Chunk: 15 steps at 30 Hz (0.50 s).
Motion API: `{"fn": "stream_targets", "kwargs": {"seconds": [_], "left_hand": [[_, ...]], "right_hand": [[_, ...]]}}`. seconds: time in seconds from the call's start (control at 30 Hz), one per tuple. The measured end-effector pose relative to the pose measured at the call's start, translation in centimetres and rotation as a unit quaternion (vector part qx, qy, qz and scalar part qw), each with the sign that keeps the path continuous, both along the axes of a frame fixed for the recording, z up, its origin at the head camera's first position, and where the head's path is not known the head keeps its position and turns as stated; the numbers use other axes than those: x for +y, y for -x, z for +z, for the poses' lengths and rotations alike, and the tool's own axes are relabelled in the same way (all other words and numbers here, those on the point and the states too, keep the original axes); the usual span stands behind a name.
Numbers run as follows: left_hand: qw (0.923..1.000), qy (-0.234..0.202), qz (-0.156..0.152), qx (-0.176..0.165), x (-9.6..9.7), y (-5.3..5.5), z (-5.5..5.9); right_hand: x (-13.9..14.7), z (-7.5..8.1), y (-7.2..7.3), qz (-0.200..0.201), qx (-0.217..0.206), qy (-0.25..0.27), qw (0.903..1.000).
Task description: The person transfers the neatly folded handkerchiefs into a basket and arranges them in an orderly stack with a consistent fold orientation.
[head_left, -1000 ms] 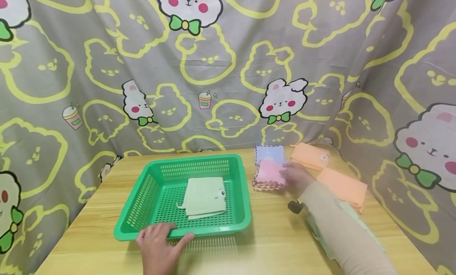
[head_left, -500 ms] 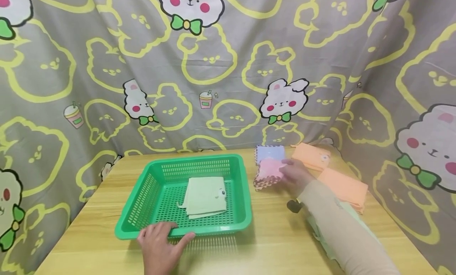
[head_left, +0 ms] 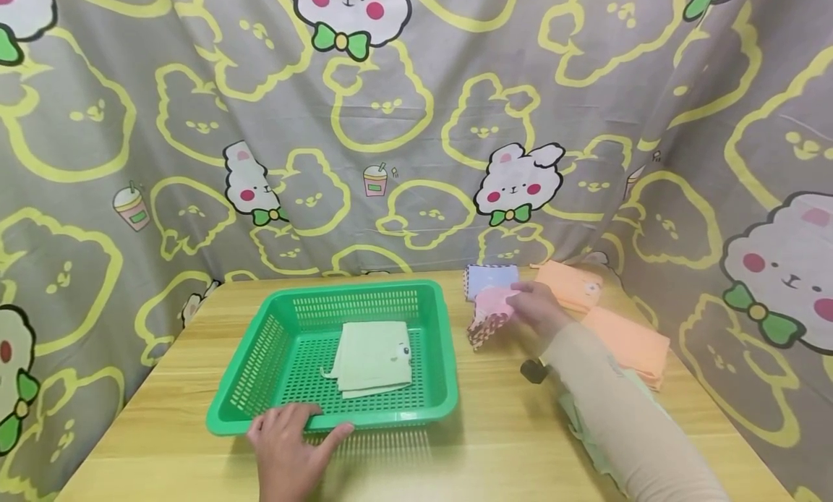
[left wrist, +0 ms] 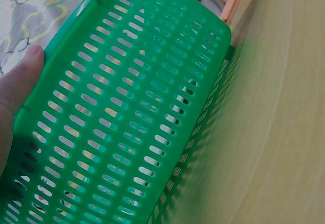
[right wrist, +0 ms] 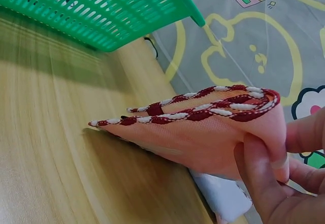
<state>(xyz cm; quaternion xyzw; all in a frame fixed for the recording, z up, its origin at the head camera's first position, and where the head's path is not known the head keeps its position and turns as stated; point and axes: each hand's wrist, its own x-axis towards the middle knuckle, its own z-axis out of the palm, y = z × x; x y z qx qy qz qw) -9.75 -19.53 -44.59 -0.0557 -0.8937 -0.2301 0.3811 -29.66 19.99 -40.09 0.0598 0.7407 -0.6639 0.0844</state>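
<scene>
My left hand (head_left: pixel 291 444) grips the near rim of a green plastic basket (head_left: pixel 390 421), fingers over the edge and thumb outside. A pale green folded towel (head_left: pixel 376 359) with a small animal face lies in it. Right of the basket, my right hand (head_left: pixel 540 310) pinches a folded pink towel (head_left: pixel 494 303). In the right wrist view this towel (right wrist: pixel 203 145) is tilted, its fold between thumb and fingers and its red-and-white stitched edge facing the camera. A blue folded towel (head_left: pixel 497 276) lies just behind it, partly covered by it in the head view.
Two orange folded towels (head_left: pixel 565 285) (head_left: pixel 630 343) lie at the right of the wooden table (head_left: pixel 494 444). Light green cloth (head_left: pixel 588 433) shows from under my right forearm. A small dark object (head_left: pixel 534 372) is by my right wrist. A patterned grey curtain (head_left: pixel 403 126) stands behind the table.
The pink towel, lying flat one second ago, has been raised and tilted by my right hand, its stitched edge hanging down. My left hand and the basket have stayed in place.
</scene>
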Motion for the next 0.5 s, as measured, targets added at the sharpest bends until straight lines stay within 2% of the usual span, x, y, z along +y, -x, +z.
{"fn": "stream_targets", "kwargs": {"seconds": [0.1, 0.3, 0.5], "left_hand": [[1.0, -0.001, -0.002, 0.002, -0.03, 0.06, 0.03], [1.0, 0.001, -0.001, 0.002, -0.02, 0.11, 0.04], [1.0, 0.0, -0.004, 0.003, -0.02, -0.03, 0.07]], "right_hand": [[-0.14, 0.23, 0.05, -0.001, 0.002, -0.002, 1.0], [-0.16, 0.53, 0.24, -0.006, 0.018, -0.04, 0.999], [-0.22, 0.95, 0.31, -0.004, 0.023, -0.042, 0.9988]]}}
